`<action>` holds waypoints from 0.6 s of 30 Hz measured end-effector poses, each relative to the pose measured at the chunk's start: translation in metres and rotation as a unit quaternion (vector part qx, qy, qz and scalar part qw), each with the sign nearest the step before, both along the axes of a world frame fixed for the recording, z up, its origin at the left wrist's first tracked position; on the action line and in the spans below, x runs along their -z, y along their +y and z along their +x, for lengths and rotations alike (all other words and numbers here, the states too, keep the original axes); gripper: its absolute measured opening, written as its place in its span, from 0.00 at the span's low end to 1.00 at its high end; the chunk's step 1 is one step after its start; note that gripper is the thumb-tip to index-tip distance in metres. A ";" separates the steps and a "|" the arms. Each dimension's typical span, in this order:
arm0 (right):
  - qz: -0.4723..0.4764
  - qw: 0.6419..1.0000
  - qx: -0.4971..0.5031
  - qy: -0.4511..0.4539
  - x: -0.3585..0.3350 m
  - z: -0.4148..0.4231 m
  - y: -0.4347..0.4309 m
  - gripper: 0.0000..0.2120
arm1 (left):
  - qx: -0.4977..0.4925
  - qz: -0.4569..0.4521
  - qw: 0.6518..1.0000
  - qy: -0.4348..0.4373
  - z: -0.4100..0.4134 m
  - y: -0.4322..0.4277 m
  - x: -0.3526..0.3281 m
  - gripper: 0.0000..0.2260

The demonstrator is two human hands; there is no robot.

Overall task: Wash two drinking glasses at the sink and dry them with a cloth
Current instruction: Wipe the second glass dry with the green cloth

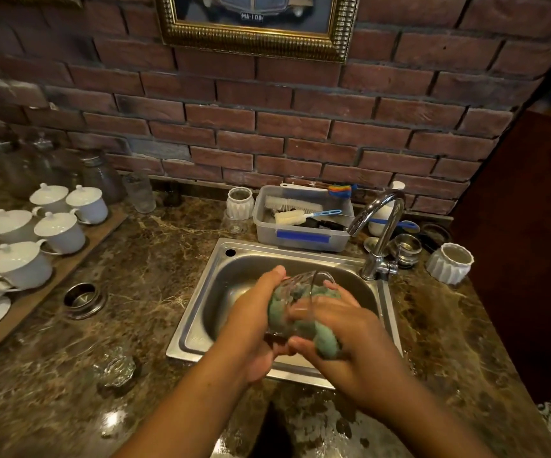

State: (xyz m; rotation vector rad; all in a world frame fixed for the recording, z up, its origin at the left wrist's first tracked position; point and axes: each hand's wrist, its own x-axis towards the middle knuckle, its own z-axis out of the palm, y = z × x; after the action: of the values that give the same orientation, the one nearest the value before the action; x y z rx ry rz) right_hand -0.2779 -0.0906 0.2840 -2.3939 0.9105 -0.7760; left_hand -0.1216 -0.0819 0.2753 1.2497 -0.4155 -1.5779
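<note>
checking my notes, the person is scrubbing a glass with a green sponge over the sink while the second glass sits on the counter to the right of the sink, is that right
Not quite. The head view shows the second glass on the counter left of the sink, not right. The rest holds: both hands work a glass with a green sponge over the sink.

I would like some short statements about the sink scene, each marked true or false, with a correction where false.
1. The left hand holds a clear glass over the sink. True.
2. The right hand presses a green sponge against the glass. True.
3. The second glass stands in the plastic tub. False: it lies on the counter left of the sink; the tub holds brushes.
4. The lidded white cups sit right of the tap. False: they are on the far left.
</note>
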 end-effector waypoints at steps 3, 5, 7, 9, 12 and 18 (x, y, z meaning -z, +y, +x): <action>-0.077 0.993 -0.045 0.080 0.004 -0.011 -0.002 0.10 | 0.049 0.043 0.998 0.021 0.003 0.001 -0.001 0.18; -0.036 0.999 -0.023 0.033 0.007 -0.012 0.003 0.13 | 0.002 -0.004 1.000 -0.015 -0.007 0.003 -0.002 0.11; 0.088 0.992 0.028 -0.084 0.004 -0.007 0.011 0.15 | -0.063 -0.083 0.994 -0.042 -0.016 0.003 -0.004 0.12; 0.241 0.947 0.063 -0.202 0.001 -0.001 0.017 0.17 | -0.092 -0.168 0.977 -0.095 -0.021 0.003 -0.005 0.13; 0.418 0.842 0.053 -0.338 -0.009 0.005 0.024 0.18 | -0.075 -0.316 0.908 -0.263 -0.015 0.006 -0.010 0.12; 0.575 0.689 0.028 -0.440 -0.022 0.003 0.030 0.18 | 0.017 -0.465 0.760 -0.455 0.007 0.003 -0.009 0.14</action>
State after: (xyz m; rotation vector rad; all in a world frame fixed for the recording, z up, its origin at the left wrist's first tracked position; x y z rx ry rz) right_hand -0.2753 -0.0607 0.3057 -0.7157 0.6728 -0.8448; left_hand -0.1146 -0.0789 0.2844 1.0698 -1.6151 -0.4533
